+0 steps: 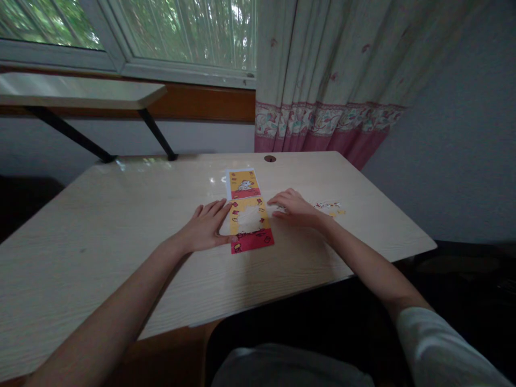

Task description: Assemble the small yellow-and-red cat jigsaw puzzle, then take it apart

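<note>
A yellow-and-red puzzle board (253, 239) lies flat on the desk, with a pale, irregular blank area in its middle. Spread across its left edge is my left hand (205, 228), thumb near the lower corner and fingers by the upper one. Directly beyond the board is a picture card (244, 185) with a white animal on yellow and red. Just right of the board, my right hand (296, 208) has curled fingers around a small patterned puzzle piece (281, 208), mostly hidden by the hand. Loose puzzle pieces (336, 207) lie past my right wrist, partly covered by it.
The light wooden desk (121, 226) has a round cable hole (270, 159) near its back edge. A raised shelf (80, 92) on dark supports stands at the back left. Behind are a window (185, 32) and a floral curtain (314, 80) with a pink hem.
</note>
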Action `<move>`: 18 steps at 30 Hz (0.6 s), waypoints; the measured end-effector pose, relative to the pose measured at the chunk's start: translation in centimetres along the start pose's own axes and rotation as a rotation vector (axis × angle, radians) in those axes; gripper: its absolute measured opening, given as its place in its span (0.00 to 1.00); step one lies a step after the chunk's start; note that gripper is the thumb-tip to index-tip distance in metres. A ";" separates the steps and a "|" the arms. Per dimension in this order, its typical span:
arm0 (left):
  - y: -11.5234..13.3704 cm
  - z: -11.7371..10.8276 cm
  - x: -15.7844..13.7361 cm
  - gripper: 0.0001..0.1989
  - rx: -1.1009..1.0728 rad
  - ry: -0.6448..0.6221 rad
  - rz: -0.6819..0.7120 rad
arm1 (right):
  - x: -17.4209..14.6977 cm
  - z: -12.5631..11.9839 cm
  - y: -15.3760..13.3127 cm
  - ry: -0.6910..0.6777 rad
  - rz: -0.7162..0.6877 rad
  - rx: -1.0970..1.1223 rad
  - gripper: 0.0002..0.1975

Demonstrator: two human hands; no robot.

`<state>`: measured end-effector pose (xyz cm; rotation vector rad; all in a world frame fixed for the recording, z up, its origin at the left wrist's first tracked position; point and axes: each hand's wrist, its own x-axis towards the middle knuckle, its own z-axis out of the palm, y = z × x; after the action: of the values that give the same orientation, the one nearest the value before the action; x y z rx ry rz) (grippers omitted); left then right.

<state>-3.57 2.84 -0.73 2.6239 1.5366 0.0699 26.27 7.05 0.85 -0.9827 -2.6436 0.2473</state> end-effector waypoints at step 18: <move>-0.3 0.2 0.1 0.50 0.013 -0.005 0.004 | -1.8 -3.4 4.3 -0.071 0.185 0.067 0.07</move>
<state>-3.80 3.03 -1.00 2.6348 1.5354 0.0533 31.36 9.32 2.50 -1.2186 -2.5886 0.4172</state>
